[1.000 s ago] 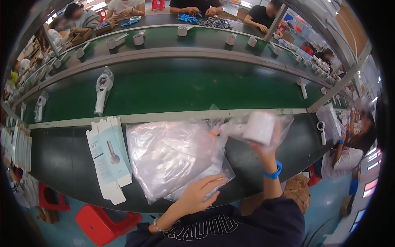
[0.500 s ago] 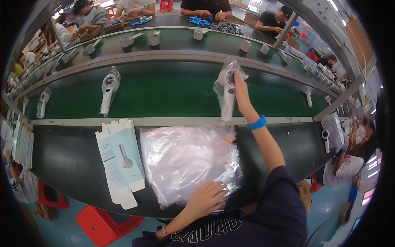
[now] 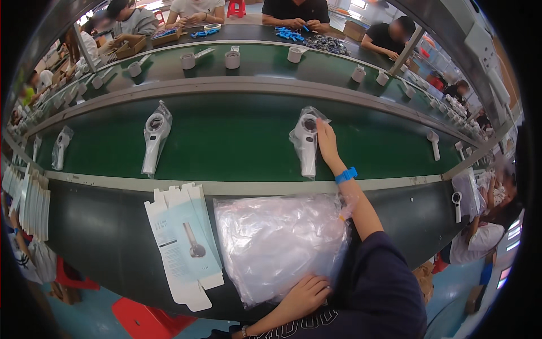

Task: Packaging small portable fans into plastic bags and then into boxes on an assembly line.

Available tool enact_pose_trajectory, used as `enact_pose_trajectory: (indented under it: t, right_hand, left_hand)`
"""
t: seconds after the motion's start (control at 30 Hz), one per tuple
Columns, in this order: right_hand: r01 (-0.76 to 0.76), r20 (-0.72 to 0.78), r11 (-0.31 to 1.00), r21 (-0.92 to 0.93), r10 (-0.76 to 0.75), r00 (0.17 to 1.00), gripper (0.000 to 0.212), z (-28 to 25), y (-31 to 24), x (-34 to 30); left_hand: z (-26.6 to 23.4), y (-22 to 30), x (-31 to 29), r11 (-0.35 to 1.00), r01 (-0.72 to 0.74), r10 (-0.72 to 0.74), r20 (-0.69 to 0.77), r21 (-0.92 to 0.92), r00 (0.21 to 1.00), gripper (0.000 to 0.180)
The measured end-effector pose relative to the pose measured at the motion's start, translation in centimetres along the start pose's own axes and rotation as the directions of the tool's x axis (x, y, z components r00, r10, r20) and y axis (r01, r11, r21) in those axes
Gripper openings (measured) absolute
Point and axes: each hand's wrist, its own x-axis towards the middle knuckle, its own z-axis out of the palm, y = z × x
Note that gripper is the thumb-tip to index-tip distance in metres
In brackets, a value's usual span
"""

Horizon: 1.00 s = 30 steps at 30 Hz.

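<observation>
On the green belt (image 3: 231, 141) a white handheld device (image 3: 307, 150) with a round ring-shaped head lies in a clear bag. The outstretched fingers of my right hand (image 3: 328, 141) touch the bag's right edge beside that head; its thumb is hidden. A blue band circles my right wrist. In front of me a stack of clear plastic bags (image 3: 282, 243) covers part of the black table (image 3: 96, 226). My left hand (image 3: 305, 294) rests on the stack's near edge, fingers loosely extended. Left of the bags are flattened light-blue and white boxes (image 3: 183, 248) with a device pictured on top.
Another bagged device (image 3: 155, 138) lies farther left on the belt, and an unbagged one (image 3: 433, 145) to the right. White device parts (image 3: 232, 58) line a second belt behind. Folded cartons (image 3: 31, 198) stand at far left. A red stool (image 3: 147, 319) is below the table; co-workers sit around.
The bagged device now lies flat on the belt, fully past its near edge, where before it was raised above that edge. My view has shifted. My left hand stays on the bags.
</observation>
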Motion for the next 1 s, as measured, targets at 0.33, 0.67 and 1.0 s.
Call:
enact_pose_trajectory:
  t: [0.33, 0.67, 1.0]
  right_hand:
    - [0.151, -0.128, 0.987, 0.059, -0.142, 0.982, 0.028, 1.0, 0.3, -0.3]
    - [0.047, -0.184, 0.998, 0.053, -0.037, 0.982, 0.024, -4.3, -1.1, -1.0]
    - [0.046, -0.371, 0.888, -0.458, -0.237, 0.898, 0.025, -23.6, 5.4, -4.5]
  left_hand:
    - [-0.8, -0.3, 0.5, 0.996, 0.018, -0.02, -0.025, -0.083, 0.999, 0.025]
    - [-1.3, 0.3, 0.7, 0.995, 0.073, -0.079, -0.098, -0.067, 0.992, 0.021]
    - [-1.2, 1.0, 1.1, 0.985, 0.169, -0.168, -0.05, 0.028, 0.985, 0.015]
